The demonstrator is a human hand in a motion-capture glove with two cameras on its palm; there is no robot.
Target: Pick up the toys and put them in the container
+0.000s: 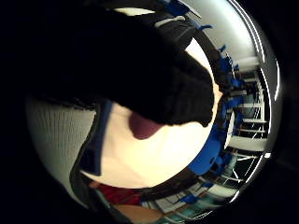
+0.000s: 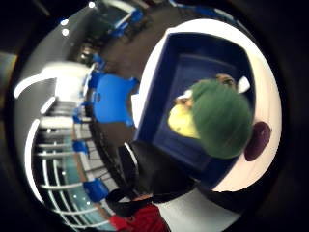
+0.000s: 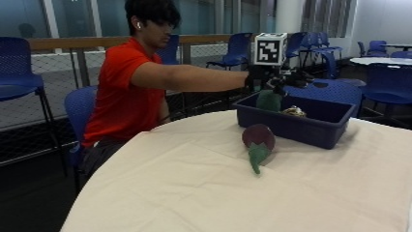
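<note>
The blue bin (image 3: 302, 126) sits directly under the right hand (image 3: 278, 79), which holds a green toy (image 3: 268, 100) hanging long axis down over the bin's near end. Fingers look curled round its top. A purple toy (image 3: 258, 137) with a green tail lies on the table (image 3: 193, 183), below and nearer the person.

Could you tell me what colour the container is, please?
Dark blue container, clearest in the outside view.

The gloved right hand (image 3: 281, 79) is over the blue bin (image 3: 297, 117), and a green toy (image 3: 268, 100) hangs just below its fingers. Lower, nearer than the fingers, an eggplant toy (image 3: 258, 143) lies on the table (image 3: 193, 188) beside the bin.
</note>
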